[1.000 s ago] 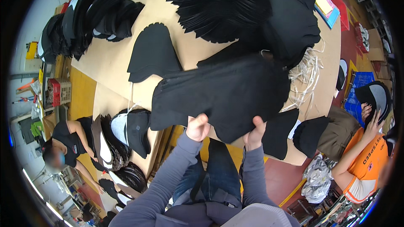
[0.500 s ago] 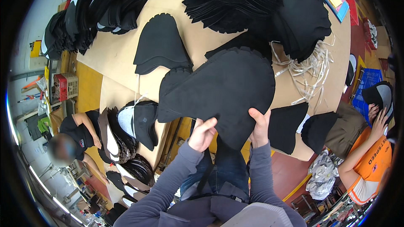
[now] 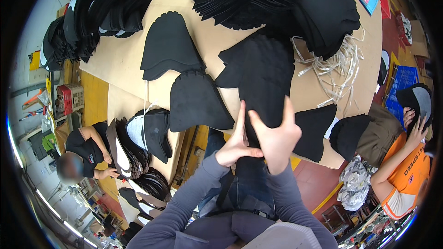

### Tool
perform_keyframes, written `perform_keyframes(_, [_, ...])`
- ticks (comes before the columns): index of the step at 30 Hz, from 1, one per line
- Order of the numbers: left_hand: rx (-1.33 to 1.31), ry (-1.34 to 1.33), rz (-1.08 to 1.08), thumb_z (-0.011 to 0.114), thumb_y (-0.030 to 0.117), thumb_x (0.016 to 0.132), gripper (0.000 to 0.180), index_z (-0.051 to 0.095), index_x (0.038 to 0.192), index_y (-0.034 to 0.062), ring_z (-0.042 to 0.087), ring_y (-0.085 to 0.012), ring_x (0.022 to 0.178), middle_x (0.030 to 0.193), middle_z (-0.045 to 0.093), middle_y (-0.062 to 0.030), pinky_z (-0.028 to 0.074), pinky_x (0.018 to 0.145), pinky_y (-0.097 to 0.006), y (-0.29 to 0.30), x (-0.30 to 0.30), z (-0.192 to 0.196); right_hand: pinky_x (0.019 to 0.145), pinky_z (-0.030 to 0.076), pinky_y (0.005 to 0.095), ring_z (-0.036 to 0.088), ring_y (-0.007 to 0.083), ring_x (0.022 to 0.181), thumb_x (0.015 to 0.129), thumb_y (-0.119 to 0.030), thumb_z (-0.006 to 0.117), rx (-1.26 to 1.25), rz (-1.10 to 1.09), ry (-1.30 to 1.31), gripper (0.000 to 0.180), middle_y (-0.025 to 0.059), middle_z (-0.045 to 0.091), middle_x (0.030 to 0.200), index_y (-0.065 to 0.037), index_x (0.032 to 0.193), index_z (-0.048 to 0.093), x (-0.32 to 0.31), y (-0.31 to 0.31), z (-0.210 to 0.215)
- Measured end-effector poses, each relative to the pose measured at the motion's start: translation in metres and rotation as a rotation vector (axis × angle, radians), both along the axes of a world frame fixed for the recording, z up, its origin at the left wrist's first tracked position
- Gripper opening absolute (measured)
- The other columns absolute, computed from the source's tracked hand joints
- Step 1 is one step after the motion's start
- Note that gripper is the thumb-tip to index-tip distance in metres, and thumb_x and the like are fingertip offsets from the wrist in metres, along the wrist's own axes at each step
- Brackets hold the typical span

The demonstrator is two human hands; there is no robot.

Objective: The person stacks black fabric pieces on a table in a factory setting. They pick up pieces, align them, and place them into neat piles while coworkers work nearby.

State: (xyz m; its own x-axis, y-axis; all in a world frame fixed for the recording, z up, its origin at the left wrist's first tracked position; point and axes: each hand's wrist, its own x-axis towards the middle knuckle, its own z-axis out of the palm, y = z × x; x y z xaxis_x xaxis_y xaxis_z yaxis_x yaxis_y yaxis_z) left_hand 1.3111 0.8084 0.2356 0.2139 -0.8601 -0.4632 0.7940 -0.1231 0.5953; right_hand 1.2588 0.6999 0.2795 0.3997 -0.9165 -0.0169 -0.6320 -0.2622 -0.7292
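A black fabric panel point(image 3: 267, 78), curved lengthwise and narrow towards me, stretches from my hands to the far part of the table. My left hand point(image 3: 237, 143) grips its near left edge, fingers pointing away and thumb across the near end. My right hand point(image 3: 279, 140) holds its right side, thumb on top and index finger along the edge. Just left of it lies a loose black panel point(image 3: 196, 101) with a notched rim. Farther left are stacked black panels point(image 3: 170, 41). Right of my hands lies another black piece point(image 3: 316, 133).
A tall heap of black panels point(image 3: 249, 0) covers the far table point(image 3: 124, 60). Tangled pale strips point(image 3: 339, 69) lie at right. More stacks point(image 3: 152, 133) sit left. A person in black point(image 3: 90, 150) works at left, another in orange point(image 3: 410, 173) at right.
The held panel has turned from wide and flat to a narrow, curved shape pointing away. My hands have come closer together, and the notched panel on its left is now uncovered.
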Motion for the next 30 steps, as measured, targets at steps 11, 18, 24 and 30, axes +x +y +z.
perform_keyframes(11, [0.191,0.025,0.015,0.069,-0.011,0.059,0.108,0.012,0.148,0.0089,0.038,-0.0241,0.133,0.142,0.036,-0.0122,0.033,0.11,-0.038,0.01,0.022,-0.009,0.079,0.056,0.0372,0.068,0.0337,0.094,0.075,-0.017,0.077,0.41,0.288,-0.354,0.067,0.0261,0.065,0.105,-0.003,0.133,0.046,0.0,0.014,-0.028])
perform_keyframes(18, [0.166,-0.002,0.109,0.071,-0.003,0.062,0.083,0.035,0.136,0.0042,0.053,-0.018,0.101,0.112,0.053,-0.0061,0.045,0.088,-0.031,0.025,0.014,-0.03,0.089,0.052,0.0296,0.061,0.0199,0.104,0.084,-0.007,0.069,0.803,0.235,-0.56,0.061,0.0193,0.053,0.13,-0.001,0.138,0.041,-0.012,-0.001,-0.037])
perform_keyframes(24, [0.215,0.099,0.125,0.073,0.002,0.062,0.085,0.033,0.137,0.0037,0.05,-0.0178,0.113,0.12,0.05,-0.006,0.041,0.098,-0.03,0.026,0.012,-0.03,0.088,0.055,0.0358,0.058,0.0219,0.106,0.083,-0.005,0.07,0.815,0.226,-0.626,0.066,0.0211,0.047,0.134,-0.001,0.14,0.037,-0.015,-0.006,-0.042])
perform_keyframes(30, [0.208,0.098,0.133,0.072,0.002,0.064,0.075,0.04,0.131,0.0018,0.053,-0.0182,0.11,0.115,0.054,-0.0061,0.044,0.095,-0.031,0.033,0.012,-0.04,0.087,0.05,0.03,0.06,0.019,0.102,0.087,-0.007,0.064,0.709,0.266,-0.617,0.062,0.0185,0.049,0.134,-0.005,0.142,0.034,-0.015,-0.001,-0.044])
